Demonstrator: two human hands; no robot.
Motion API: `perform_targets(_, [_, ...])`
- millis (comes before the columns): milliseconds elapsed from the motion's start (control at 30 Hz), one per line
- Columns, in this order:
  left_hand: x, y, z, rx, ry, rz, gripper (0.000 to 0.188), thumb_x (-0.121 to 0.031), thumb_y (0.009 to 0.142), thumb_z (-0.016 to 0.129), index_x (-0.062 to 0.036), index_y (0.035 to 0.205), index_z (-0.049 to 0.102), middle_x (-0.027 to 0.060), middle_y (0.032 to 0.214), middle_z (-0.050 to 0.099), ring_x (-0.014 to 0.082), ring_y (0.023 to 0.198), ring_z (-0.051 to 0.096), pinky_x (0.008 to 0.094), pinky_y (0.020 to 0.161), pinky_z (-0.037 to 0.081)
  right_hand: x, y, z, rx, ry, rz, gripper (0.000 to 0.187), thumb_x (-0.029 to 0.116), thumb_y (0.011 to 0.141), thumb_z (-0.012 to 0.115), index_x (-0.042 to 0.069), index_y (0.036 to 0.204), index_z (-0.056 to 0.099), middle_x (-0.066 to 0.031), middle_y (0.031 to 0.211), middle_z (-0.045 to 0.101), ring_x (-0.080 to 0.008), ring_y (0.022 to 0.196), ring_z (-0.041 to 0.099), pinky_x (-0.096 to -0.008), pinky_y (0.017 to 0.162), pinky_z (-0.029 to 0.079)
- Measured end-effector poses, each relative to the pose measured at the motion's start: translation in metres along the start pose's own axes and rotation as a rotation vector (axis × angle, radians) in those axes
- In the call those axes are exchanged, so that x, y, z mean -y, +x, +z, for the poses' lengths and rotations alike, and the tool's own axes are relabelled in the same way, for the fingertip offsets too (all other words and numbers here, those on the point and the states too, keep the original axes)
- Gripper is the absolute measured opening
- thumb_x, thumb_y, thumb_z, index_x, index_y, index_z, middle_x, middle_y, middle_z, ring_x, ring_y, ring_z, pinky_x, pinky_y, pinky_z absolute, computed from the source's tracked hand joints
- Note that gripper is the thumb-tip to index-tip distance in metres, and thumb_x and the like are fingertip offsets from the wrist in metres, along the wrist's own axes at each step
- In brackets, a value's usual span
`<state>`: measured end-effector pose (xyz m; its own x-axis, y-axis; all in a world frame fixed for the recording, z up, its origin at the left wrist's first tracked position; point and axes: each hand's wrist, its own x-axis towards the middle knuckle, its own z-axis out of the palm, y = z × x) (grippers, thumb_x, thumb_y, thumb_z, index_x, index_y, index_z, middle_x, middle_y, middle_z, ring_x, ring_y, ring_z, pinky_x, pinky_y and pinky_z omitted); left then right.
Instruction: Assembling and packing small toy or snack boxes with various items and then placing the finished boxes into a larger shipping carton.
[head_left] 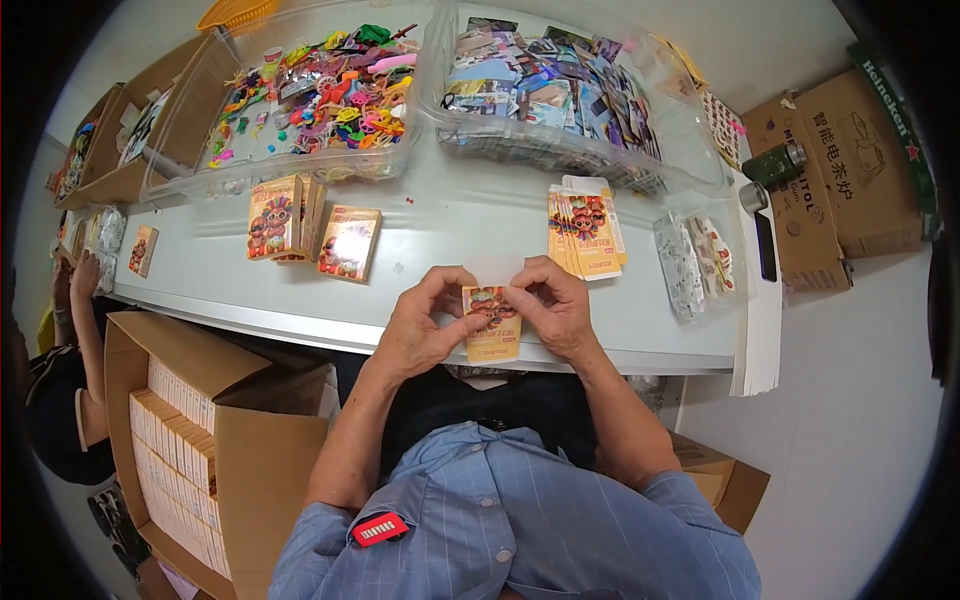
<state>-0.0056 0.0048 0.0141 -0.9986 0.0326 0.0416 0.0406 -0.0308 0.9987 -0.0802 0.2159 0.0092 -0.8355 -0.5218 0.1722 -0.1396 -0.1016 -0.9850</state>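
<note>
Close in front of me, at the table's near edge, my left hand [428, 318] and my right hand [553, 308] both grip a small printed paper box [494, 340]. It is yellow-orange with cartoon figures, and a pale flap stands up at its top between my fingers. Both thumbs press on its face. Whether anything is inside it, I cannot tell. To the right lies a fanned stack of similar flat boxes [583, 232]. On the left stand several thicker boxes [274, 222], with a single box [348, 243] beside them.
Two clear plastic bins stand at the back, one with small colourful toys [345, 95], one with glossy cards [560, 90]. Bagged items [695, 260] lie at right by a dark bottle [775, 163]. A carton [175, 450] of packed boxes is below left, near another person's arm [88, 330].
</note>
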Motion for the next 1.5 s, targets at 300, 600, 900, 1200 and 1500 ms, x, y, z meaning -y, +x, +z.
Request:
perform_targets(300, [0.01, 0.001, 0.004, -0.028, -0.154, 0.017, 0.034, -0.007, 0.094, 0.071, -0.0025, 0.126, 0.059, 0.0098, 0.109, 0.069, 0.0148, 0.097, 0.067, 0.0288, 0.085, 0.055, 0.012, -0.007, 0.006, -0.093, -0.069, -0.068, 0.022, -0.004, 0.092, 0.068, 0.002, 0.113, 0.065, -0.0104, 0.117, 0.064, -0.0141, 0.103, 0.062, -0.0289, 0.091, 0.051])
perform_targets(600, [0.004, 0.006, 0.002, 0.012, -0.143, 0.013, 0.028, 0.002, 0.091, 0.071, 0.0009, 0.118, 0.068, 0.0128, 0.12, 0.068, 0.0178, 0.107, 0.065, 0.0306, 0.092, 0.054, 0.018, 0.002, -0.018, 0.083, -0.001, -0.015, 0.018, 0.0, 0.086, 0.075, 0.003, 0.104, 0.071, -0.0085, 0.11, 0.067, -0.0134, 0.096, 0.064, -0.0271, 0.084, 0.051])
perform_targets(900, [0.0, 0.003, 0.01, -0.013, -0.148, 0.077, 0.021, 0.002, 0.09, 0.072, 0.001, 0.111, 0.071, 0.0134, 0.118, 0.069, 0.0188, 0.108, 0.066, 0.0314, 0.093, 0.055, 0.029, 0.003, -0.011, 0.077, -0.106, 0.023, 0.021, 0.004, 0.086, 0.075, 0.002, 0.107, 0.073, -0.0093, 0.106, 0.068, -0.0172, 0.099, 0.064, -0.0297, 0.088, 0.05])
perform_targets(1200, [-0.019, 0.004, 0.015, -0.051, -0.068, -0.1, 0.019, -0.005, 0.093, 0.073, 0.0005, 0.111, 0.073, 0.0088, 0.105, 0.073, 0.0137, 0.093, 0.068, 0.0287, 0.082, 0.058, 0.037, 0.001, -0.011, 0.07, -0.231, -0.028, 0.015, 0.003, 0.091, 0.071, 0.001, 0.106, 0.075, -0.0094, 0.102, 0.069, -0.0162, 0.094, 0.064, -0.0294, 0.084, 0.051])
perform_targets(1500, [-0.034, 0.001, 0.019, -0.084, -0.173, -0.335, 0.02, -0.013, 0.096, 0.071, -0.0002, 0.111, 0.073, 0.0062, 0.09, 0.073, 0.0081, 0.076, 0.067, 0.0215, 0.057, 0.057, 0.038, -0.007, 0.0, 0.017, -0.299, 0.067, 0.012, 0.006, 0.092, 0.07, 0.0, 0.101, 0.074, -0.0087, 0.096, 0.07, -0.016, 0.089, 0.065, -0.0281, 0.079, 0.051])
